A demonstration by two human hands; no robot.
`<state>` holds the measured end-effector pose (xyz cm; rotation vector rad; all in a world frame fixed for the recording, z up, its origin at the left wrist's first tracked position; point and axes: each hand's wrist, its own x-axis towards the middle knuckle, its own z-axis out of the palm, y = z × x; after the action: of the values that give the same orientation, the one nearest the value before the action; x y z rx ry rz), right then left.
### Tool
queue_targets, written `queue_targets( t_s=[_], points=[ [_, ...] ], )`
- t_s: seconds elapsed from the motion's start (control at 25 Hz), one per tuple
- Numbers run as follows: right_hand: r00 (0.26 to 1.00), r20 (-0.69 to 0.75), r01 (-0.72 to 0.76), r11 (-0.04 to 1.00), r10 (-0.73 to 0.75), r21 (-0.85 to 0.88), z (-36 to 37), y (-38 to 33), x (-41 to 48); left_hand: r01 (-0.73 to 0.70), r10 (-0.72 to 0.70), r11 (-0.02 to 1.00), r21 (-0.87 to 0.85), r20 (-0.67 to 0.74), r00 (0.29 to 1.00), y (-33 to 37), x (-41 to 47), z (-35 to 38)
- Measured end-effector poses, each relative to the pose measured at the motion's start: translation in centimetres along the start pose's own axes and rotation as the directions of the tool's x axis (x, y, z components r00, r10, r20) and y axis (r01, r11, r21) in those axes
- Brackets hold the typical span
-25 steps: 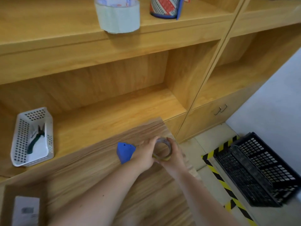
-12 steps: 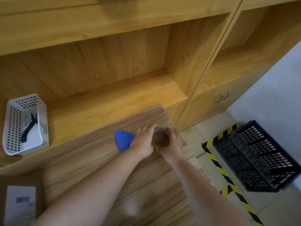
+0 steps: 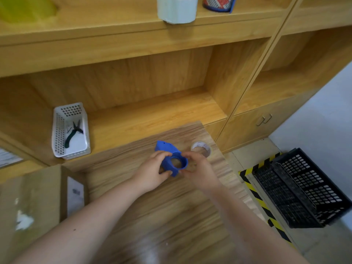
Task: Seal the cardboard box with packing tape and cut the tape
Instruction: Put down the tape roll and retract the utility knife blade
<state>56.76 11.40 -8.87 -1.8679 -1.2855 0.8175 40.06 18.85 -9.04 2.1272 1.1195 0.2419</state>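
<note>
Both hands hold a blue plastic tape dispenser point(image 3: 168, 154) just above the wooden table point(image 3: 162, 216). My left hand point(image 3: 152, 173) grips its left side, and my right hand point(image 3: 198, 168) pinches the round ring at its right end. A clear roll of packing tape point(image 3: 201, 149) lies flat on the table just beyond my right hand, free of both hands. The cardboard box point(image 3: 32, 206) sits at the left edge with a white label on its flap.
A white perforated basket point(image 3: 61, 130) holding black cutters point(image 3: 73, 131) sits on the low shelf at left. Two more tape rolls, one white point(image 3: 176, 9) and one red-patterned point(image 3: 219, 3), stand on the upper shelf. A black crate point(image 3: 301, 187) rests on the floor at right by hazard striping.
The tape roll has left my hands and lies on the table. Both hands have picked up the blue dispenser. The camera has tilted and shifted, bringing the box into view.
</note>
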Motion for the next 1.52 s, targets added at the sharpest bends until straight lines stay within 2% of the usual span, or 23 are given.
queue_targets(
  t_s=[0.16,0.28,0.4,0.52,0.64,0.72,0.8,0.88,1.0,1.12,1.28,1.4,1.52],
  points=[
    [0.999,0.036,0.003,1.000,-0.004,0.025,3.8,-2.1,-5.1,0.074,-0.077,0.995,-0.070,-0.045,0.996,-2.7,-7.5,-2.1],
    [0.997,0.058,-0.053,0.998,0.052,0.024,7.8,-2.6,-9.7,0.168,-0.178,0.979,-0.117,-0.083,0.981,-4.5,-13.6,-2.9],
    [0.989,0.107,-0.111,0.993,0.106,0.041,11.6,-3.0,-14.0,0.241,-0.254,0.956,-0.165,-0.063,0.965,-6.2,-18.9,-2.9],
    [0.978,0.144,-0.152,0.988,0.150,0.006,15.2,-3.0,-17.5,0.258,-0.269,0.948,-0.188,-0.035,0.962,-8.1,-23.6,-2.2],
    [0.953,0.193,-0.218,0.972,0.232,-0.091,18.6,-2.4,-21.0,0.287,-0.295,0.937,-0.197,-0.012,0.955,-10.1,-27.3,-1.1],
    [0.943,0.214,-0.210,0.955,0.254,-0.209,20.7,-1.7,-23.1,0.334,-0.340,0.920,-0.207,0.005,0.940,-11.2,-29.4,-0.2],
    [0.929,0.228,-0.182,0.895,0.293,-0.408,22.2,-1.2,-24.8,0.380,-0.384,0.896,-0.230,0.025,0.923,-12.4,-30.8,0.6],
    [0.909,0.220,-0.166,0.791,0.355,-0.588,23.4,-1.0,-25.9,0.412,-0.412,0.880,-0.238,0.052,0.910,-13.4,-31.8,1.1],
    [0.915,0.181,-0.161,0.738,0.360,-0.655,24.4,-0.9,-26.8,0.441,-0.438,0.859,-0.262,0.071,0.896,-14.3,-32.5,1.6],
    [0.928,0.153,-0.203,0.805,0.340,-0.557,24.3,-1.2,-26.8,0.441,-0.442,0.848,-0.293,0.068,0.895,-14.4,-32.5,1.5],
    [0.918,0.112,-0.362,0.919,0.380,-0.155,23.3,-2.8,-25.7,0.399,-0.408,0.857,-0.327,0.043,0.912,-13.2,-31.3,0.5],
    [0.923,0.120,-0.381,0.913,0.366,0.144,23.3,-4.6,-25.0,0.370,-0.382,0.867,-0.335,0.030,0.924,-11.7,-30.7,0.0],
    [0.939,0.091,-0.344,0.888,0.333,0.305,22.8,-6.4,-24.7,0.349,-0.355,0.865,-0.362,0.052,0.933,-10.5,-30.9,-0.2]
  ],
)
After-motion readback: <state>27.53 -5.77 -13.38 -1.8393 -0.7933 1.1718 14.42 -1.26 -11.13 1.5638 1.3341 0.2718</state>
